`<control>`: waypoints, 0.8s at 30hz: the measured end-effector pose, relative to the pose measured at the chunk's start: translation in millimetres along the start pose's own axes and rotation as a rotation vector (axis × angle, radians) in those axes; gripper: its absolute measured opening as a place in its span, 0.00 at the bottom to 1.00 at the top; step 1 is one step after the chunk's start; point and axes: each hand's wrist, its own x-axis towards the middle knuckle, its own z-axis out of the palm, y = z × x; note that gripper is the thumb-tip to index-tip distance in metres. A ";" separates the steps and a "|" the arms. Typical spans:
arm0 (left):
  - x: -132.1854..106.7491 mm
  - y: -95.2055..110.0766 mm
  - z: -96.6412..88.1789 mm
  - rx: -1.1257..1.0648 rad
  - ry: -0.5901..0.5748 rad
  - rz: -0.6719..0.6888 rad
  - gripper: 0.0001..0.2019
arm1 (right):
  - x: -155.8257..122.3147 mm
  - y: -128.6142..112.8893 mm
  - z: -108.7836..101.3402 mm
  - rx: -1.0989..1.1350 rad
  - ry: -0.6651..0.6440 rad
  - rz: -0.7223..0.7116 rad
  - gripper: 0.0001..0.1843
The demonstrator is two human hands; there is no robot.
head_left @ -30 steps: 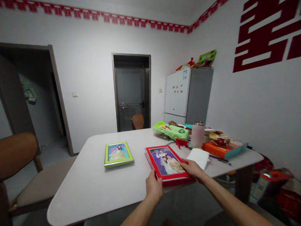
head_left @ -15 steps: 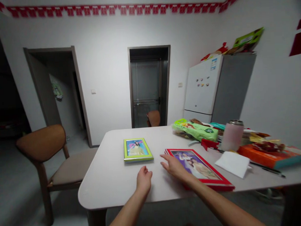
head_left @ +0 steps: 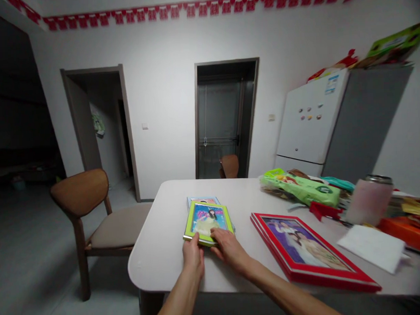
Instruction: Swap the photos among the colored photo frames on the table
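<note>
A green picture frame is tipped up off the white table, with a second, bluish frame lying under its far end. My left hand grips the green frame's near left corner. My right hand holds its near edge, fingers curled onto it. To the right, a stack of red picture frames lies flat on the table, untouched.
A wooden chair stands left of the table. On the table's right side lie a white napkin, a pink flask, a green snack pack and an orange box. A fridge stands behind.
Both hands left the red frames, moved left and took hold of the green frame, lifting its near edge. The view swung left.
</note>
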 end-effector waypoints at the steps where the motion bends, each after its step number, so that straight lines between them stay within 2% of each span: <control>1: -5.3 2.0 -0.2 -0.013 0.004 0.045 0.06 | -6.9 -5.9 -2.5 0.067 0.019 0.000 0.15; 4: -27.9 10.2 -0.5 0.004 0.000 0.167 0.07 | -21.2 -22.2 -14.7 0.319 0.101 0.061 0.17; 7: -57.3 20.7 2.2 0.087 -0.053 0.268 0.11 | -27.5 -33.0 -33.2 0.522 0.172 0.176 0.24; 12: -105.2 31.4 15.5 0.532 -0.291 0.533 0.14 | -40.5 -38.7 -69.0 0.744 0.343 0.387 0.31; 15: -124.0 32.8 20.3 0.733 -0.419 0.664 0.17 | -56.6 -44.5 -86.4 0.866 0.418 0.433 0.32; 20: -138.8 38.7 5.5 1.022 -0.690 1.181 0.23 | -85.4 -61.9 -97.7 1.277 0.498 0.541 0.36; 24: -141.1 36.4 -12.3 1.111 -0.712 1.459 0.24 | -102.5 -63.5 -90.2 1.389 0.455 0.642 0.42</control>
